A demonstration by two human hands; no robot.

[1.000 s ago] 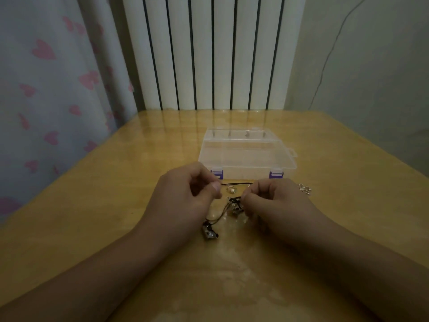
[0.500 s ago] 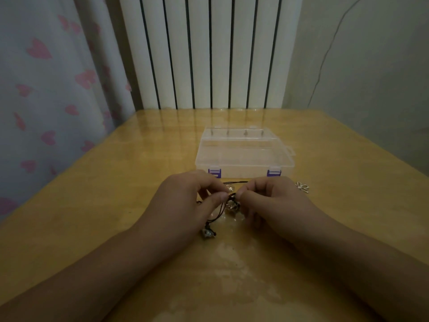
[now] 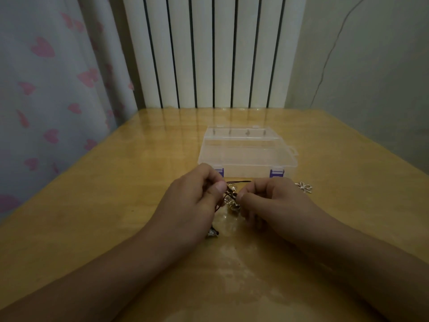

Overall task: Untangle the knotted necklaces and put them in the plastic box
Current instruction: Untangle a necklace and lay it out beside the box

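Note:
A tangle of dark-corded necklaces [image 3: 232, 198] with small shiny pendants lies on the wooden table between my hands. My left hand [image 3: 195, 201] pinches the cord at the tangle's left side with thumb and fingers. On the other side my right hand [image 3: 271, 203] pinches the knot. A metal pendant [image 3: 213, 233] on the cord pokes out below my left hand. Just behind the hands sits the clear plastic box [image 3: 248, 156] with purple clasps, its lid down. A silver flower-shaped pendant [image 3: 304, 187] lies apart on the table, to the right of my right hand.
The wooden table [image 3: 116, 205] is glossy, with a white radiator [image 3: 209, 52] behind its far edge. A heart-print curtain [image 3: 46, 89] hangs along the left side and a plain wall stands at the right.
My two hands have come closer together over the tangle, shortening the stretch of cord between them. The box and the flower pendant have stayed put.

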